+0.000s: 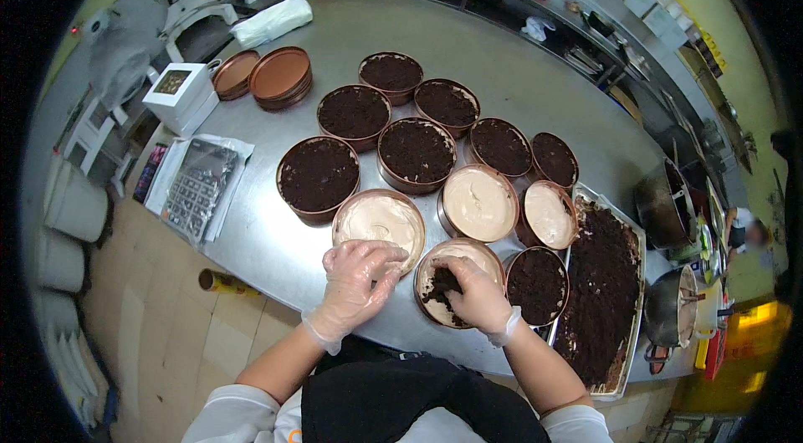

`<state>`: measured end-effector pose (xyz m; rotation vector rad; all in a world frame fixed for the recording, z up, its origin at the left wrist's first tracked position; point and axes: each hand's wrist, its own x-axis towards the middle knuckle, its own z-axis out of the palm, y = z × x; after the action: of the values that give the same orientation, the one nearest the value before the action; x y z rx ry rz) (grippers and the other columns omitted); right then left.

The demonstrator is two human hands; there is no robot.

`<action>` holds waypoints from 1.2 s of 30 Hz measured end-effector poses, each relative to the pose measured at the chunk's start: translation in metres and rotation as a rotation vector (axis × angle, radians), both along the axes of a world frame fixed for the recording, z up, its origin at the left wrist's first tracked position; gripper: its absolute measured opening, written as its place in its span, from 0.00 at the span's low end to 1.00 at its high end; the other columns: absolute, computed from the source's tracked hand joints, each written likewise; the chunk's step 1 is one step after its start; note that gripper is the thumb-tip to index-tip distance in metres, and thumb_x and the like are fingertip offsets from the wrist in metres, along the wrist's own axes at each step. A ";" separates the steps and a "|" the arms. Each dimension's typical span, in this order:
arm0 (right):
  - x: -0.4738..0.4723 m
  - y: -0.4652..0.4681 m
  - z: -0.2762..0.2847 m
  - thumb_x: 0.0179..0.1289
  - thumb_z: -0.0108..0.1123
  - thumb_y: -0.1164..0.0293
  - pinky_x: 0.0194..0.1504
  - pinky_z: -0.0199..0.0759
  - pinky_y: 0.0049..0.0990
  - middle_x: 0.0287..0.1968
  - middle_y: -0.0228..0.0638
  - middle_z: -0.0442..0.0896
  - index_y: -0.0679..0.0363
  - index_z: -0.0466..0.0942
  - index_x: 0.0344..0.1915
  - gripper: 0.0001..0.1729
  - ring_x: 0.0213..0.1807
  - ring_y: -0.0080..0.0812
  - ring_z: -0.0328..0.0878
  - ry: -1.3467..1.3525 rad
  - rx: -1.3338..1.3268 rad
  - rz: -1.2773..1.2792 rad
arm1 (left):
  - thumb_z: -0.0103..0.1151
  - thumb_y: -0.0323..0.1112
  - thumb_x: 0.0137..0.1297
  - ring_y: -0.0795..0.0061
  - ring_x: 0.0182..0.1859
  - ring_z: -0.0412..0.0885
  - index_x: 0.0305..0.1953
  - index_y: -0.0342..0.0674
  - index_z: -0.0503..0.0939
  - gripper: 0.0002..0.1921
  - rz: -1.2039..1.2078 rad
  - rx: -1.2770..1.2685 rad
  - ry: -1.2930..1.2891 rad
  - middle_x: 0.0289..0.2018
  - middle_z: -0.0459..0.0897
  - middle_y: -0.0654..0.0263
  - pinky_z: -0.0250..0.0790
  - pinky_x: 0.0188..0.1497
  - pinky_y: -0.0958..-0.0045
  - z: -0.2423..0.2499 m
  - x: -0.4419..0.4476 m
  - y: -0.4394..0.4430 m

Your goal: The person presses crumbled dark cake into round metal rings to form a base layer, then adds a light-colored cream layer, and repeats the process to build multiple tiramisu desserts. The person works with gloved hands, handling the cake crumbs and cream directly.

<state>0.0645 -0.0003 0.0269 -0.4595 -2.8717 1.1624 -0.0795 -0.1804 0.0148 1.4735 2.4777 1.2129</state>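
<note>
Both my hands wear clear plastic gloves. My right hand (pixel 480 302) is over a round tin of pale cream (pixel 477 251) near the table's front edge, its fingertips closed on dark chocolate crumbs (pixel 443 286). Some crumbs lie on the cream beneath. My left hand (pixel 357 280) hovers at the near side of another cream-filled tin (pixel 379 220), fingers slightly curled and apart, with nothing seen in it; whether it touches the rim I cannot tell. Beside the right hand stands a crumb-covered tin (pixel 537 286). A rectangular tray (pixel 637 292) of loose crumbs lies to its right.
Several crumb-topped tins (pixel 417 151) and two more cream-topped ones (pixel 480 201) stand beyond my hands. Stacked brown lids (pixel 280 73), a white box (pixel 182 98) and a plastic-wrapped calculator (pixel 199 186) sit at left. Pots (pixel 671 305) stand at right; a person (pixel 746 233) is farther off.
</note>
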 end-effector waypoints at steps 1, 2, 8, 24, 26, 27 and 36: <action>-0.003 0.000 -0.001 0.49 0.62 0.82 0.62 0.66 0.37 0.55 0.47 0.78 0.59 0.74 0.56 0.30 0.60 0.48 0.73 0.006 0.020 -0.049 | 0.62 0.37 0.59 0.68 0.52 0.73 0.46 0.55 0.83 0.13 -0.032 -0.008 0.019 0.47 0.82 0.74 0.53 0.57 0.61 0.000 -0.006 0.000; -0.005 0.002 -0.002 0.48 0.66 0.80 0.62 0.66 0.37 0.55 0.44 0.78 0.60 0.75 0.55 0.30 0.59 0.47 0.74 0.068 0.033 -0.049 | 0.62 0.37 0.59 0.68 0.52 0.72 0.46 0.55 0.83 0.13 -0.060 -0.009 0.002 0.47 0.81 0.74 0.53 0.57 0.60 -0.001 -0.010 -0.001; 0.015 0.004 0.004 0.54 0.65 0.80 0.58 0.72 0.35 0.57 0.41 0.78 0.56 0.78 0.54 0.25 0.58 0.38 0.77 0.147 -0.059 -0.367 | 0.62 0.38 0.59 0.67 0.53 0.71 0.46 0.56 0.83 0.13 -0.216 -0.006 -0.009 0.48 0.80 0.75 0.52 0.58 0.57 -0.007 -0.030 0.000; 0.027 -0.032 -0.019 0.67 0.53 0.67 0.68 0.56 0.47 0.67 0.53 0.68 0.64 0.65 0.67 0.29 0.66 0.58 0.65 -0.082 0.530 -0.348 | 0.54 0.43 0.65 0.58 0.62 0.68 0.60 0.47 0.73 0.22 -0.584 -0.258 0.309 0.59 0.75 0.65 0.55 0.62 0.41 -0.006 -0.017 0.058; 0.034 -0.035 -0.021 0.67 0.53 0.67 0.69 0.55 0.47 0.67 0.54 0.68 0.64 0.65 0.67 0.29 0.67 0.57 0.64 -0.111 0.533 -0.388 | 0.53 0.46 0.66 0.56 0.65 0.65 0.63 0.44 0.70 0.26 -0.608 -0.256 0.379 0.62 0.72 0.62 0.53 0.64 0.38 -0.010 -0.014 0.065; 0.037 -0.035 -0.022 0.67 0.53 0.67 0.69 0.55 0.47 0.67 0.53 0.68 0.64 0.65 0.66 0.29 0.68 0.55 0.64 -0.070 0.462 -0.351 | 0.53 0.47 0.67 0.55 0.66 0.64 0.64 0.43 0.68 0.27 -0.638 -0.284 0.382 0.64 0.70 0.61 0.51 0.65 0.36 -0.011 -0.013 0.068; 0.075 0.021 -0.030 0.70 0.54 0.72 0.52 0.73 0.26 0.47 0.35 0.80 0.62 0.74 0.53 0.14 0.48 0.28 0.79 0.992 -1.075 -0.916 | 0.57 0.46 0.63 0.56 0.63 0.64 0.62 0.50 0.71 0.26 -0.561 -0.262 0.243 0.61 0.71 0.66 0.44 0.66 0.38 0.002 0.000 0.058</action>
<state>0.1400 0.0212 -0.0035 -0.7437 -0.8755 1.7957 -0.0793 -0.1220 0.0166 2.1208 2.0045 0.6184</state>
